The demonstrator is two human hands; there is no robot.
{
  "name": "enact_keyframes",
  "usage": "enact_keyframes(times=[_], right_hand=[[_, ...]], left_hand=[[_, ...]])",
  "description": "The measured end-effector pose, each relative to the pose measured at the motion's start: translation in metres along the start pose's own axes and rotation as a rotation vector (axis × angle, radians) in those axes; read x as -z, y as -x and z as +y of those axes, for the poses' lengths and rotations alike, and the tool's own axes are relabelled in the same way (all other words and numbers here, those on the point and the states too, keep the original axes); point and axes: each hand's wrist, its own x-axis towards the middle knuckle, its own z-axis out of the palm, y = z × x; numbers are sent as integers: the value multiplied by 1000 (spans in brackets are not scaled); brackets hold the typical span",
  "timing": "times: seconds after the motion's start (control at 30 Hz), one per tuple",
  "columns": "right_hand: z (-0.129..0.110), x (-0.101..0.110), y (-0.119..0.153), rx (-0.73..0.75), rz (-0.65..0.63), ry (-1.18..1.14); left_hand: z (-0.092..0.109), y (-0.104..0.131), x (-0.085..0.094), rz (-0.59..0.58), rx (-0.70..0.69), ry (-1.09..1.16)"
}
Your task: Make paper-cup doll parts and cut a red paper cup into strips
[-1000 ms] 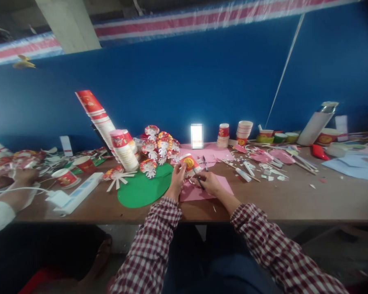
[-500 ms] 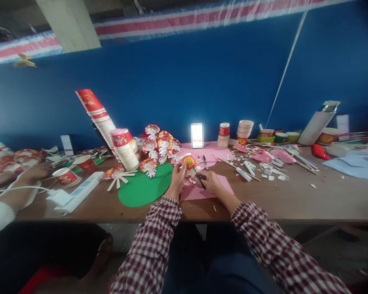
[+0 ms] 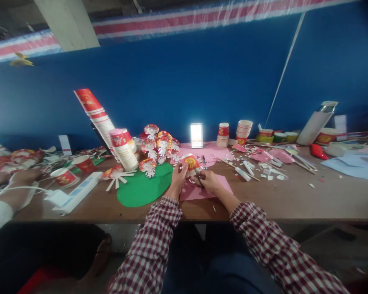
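A red paper cup with a yellow round emblem [image 3: 190, 162] is gripped by my left hand [image 3: 178, 176], tilted above the pink paper [image 3: 223, 183]. Close beside the cup, my right hand [image 3: 211, 182] closes around a slim black tool [image 3: 199, 180] that points toward the cup's lower edge. Its kind I cannot make out. A black pen [image 3: 204, 160] lies just behind the hands. To the left, a green paper oval [image 3: 142, 190] rests on the table, with several cut-paper figures [image 3: 163, 146] standing at its back edge.
Leaning cup stacks [image 3: 93, 107] and a white power strip [image 3: 79, 194] stand left, near another person's arm [image 3: 21, 185]. Paper scraps, a glue stick [image 3: 243, 174] and brushes lie right. Further back are more cups [image 3: 244, 131] and a white flask [image 3: 317, 124]. A blue partition [image 3: 171, 81] closes the rear.
The cup has turned a little in my left hand, so its emblem faces me more. The black tool in my right hand has shifted slightly. The whole view has drifted slightly.
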Motion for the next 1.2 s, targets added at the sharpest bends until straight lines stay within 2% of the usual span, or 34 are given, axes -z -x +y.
enact_keyframes(times=[0.17, 0.4, 0.7, 0.83, 1.0, 1.2], right_hand=[[2, 1, -2, 20, -1, 46], [11, 1, -5, 81, 62, 65], [14, 0, -4, 96, 35, 1], [13, 1, -4, 107, 34, 80], [16, 3, -6, 80, 24, 316], [19, 4, -5, 94, -25, 401]], left_hand=[[1, 0, 0, 14, -10, -54], [-3, -2, 0, 10, 17, -49], [-9, -4, 2, -14, 19, -17], [-5, -2, 0, -1, -2, -27], [1, 1, -2, 15, 32, 18], [6, -3, 1, 78, 111, 269]])
